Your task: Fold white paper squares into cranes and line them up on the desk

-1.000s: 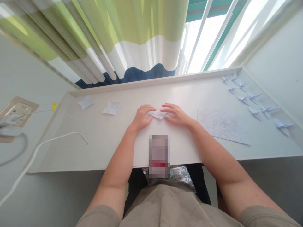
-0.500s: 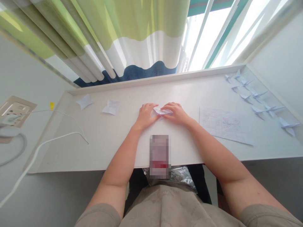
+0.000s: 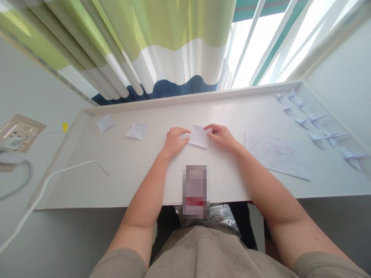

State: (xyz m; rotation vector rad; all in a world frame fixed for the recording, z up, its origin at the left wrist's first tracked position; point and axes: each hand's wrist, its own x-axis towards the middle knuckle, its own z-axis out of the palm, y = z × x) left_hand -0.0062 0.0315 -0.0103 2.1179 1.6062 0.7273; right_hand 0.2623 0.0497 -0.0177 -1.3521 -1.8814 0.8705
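A small square of white paper (image 3: 199, 136) with creases lies before me on the desk, opened out flat between my two hands. My left hand (image 3: 175, 139) has the paper's left edge between its fingertips and thumb. On the other side, my right hand (image 3: 222, 136) curls at the paper's right edge, its index finger at the upper right corner and its thumb lower down. Further left rest two creased paper pieces, one folded sheet (image 3: 137, 131) nearer and another folded sheet (image 3: 104, 123) farther off.
Several folded paper shapes (image 3: 316, 118) line the right side of the white desk (image 3: 139, 173). A printed sheet (image 3: 275, 154) lies right of my right hand. A blurred-out phone-like object (image 3: 194, 189) sits at the front edge. A white cable (image 3: 72, 166) crosses the left side.
The paper was folded over and mostly covered by my fingers; now it is opened out flat. My hands have drawn apart to its left and right edges.
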